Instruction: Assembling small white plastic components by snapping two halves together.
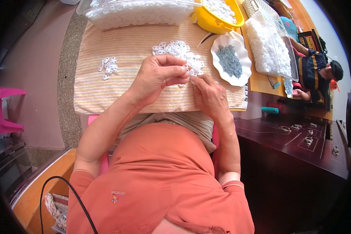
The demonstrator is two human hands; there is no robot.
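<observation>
Where the fingertips meet, just above mid-frame, the left hand (158,78) pinches a small white plastic piece (186,71) between thumb and forefinger, and the right hand (210,95) brings its pinched fingertips against it; whether the right holds anything I cannot tell. Such a piece looks light, stiff and a bit slick, best gripped by its edges with the fingertips. Behind the hands lies a loose heap of white pieces (177,50) on the striped towel (124,46), a smaller cluster (108,67) to the left, and a white scalloped dish (238,80) of grey pins (229,60) to the right.
</observation>
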